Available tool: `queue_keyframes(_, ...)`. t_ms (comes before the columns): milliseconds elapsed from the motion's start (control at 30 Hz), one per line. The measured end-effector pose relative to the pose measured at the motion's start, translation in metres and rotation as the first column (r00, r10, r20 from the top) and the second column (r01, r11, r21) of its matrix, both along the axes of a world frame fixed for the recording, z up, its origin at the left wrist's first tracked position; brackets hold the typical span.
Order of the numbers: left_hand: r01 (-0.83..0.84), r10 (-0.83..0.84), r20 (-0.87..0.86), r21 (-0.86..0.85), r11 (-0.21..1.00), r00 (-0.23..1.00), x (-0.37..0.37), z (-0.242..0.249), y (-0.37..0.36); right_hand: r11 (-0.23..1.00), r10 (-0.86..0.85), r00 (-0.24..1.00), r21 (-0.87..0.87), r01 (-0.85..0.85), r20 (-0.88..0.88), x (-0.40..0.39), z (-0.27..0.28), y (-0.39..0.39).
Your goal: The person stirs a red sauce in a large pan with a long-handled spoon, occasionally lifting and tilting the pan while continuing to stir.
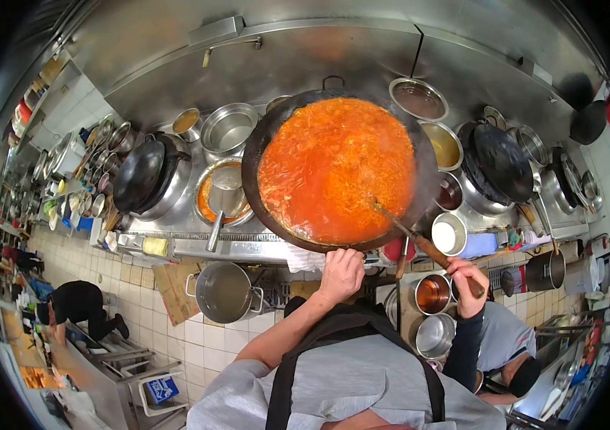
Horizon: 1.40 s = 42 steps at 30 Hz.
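The wok [337, 168] sits on the steel range [176, 72], filled with orange sauce [334, 158]. To its left stands a black empty wok [140, 172]; below it on the floor, a steel pot [225, 292]. My left hand [341, 274] grips the wok's near rim, fingers curled closed over it. My right hand [468, 283] wraps shut around the wooden handle of a ladle [420, 240], whose far end is submerged in the sauce.
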State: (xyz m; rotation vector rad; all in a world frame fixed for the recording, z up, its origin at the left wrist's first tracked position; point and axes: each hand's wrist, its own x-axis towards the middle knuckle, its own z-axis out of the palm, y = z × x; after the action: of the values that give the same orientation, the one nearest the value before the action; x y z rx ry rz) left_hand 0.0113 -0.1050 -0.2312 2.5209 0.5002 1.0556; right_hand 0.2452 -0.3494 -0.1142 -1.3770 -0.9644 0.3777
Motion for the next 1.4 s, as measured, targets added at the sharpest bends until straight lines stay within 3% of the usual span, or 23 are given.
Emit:
queue_keyframes(200,0.009,-0.009,-0.013,0.021,1.0,1.0,0.0,-0.001,0.0,0.997,0.041,0.997,0.06,-0.045,0.07,-0.036,-0.033,0.048)
queue_keyframes(367,0.009,-0.008,-0.02,0.028,1.0,1.0,-0.001,0.002,-0.001,0.988,0.022,0.994,0.149,-0.038,0.108,-0.025,-0.083,0.114)
queue_keyframes(533,0.0,0.0,-0.009,0.012,1.0,1.0,0.0,0.004,-0.002,0.983,0.032,0.977,0.17,-0.069,0.212,-0.004,-0.098,0.181)
queue_keyframes(867,-0.013,0.013,-0.034,0.016,1.0,0.999,-0.002,0.003,-0.006,0.942,-0.021,0.994,0.33,0.054,-0.104,0.006,-0.126,0.278)
queue_keyframes(1067,-0.008,0.009,-0.046,0.027,1.0,0.999,-0.002,0.002,-0.004,0.956,0.063,0.961,0.294,0.019,-0.268,-0.008,-0.102,0.282)
queue_keyframes(1400,-0.017,0.017,-0.032,0.014,1.0,0.999,0.001,-0.001,-0.003,0.972,0.134,0.933,0.226,-0.059,-0.333,-0.044,-0.072,0.201)
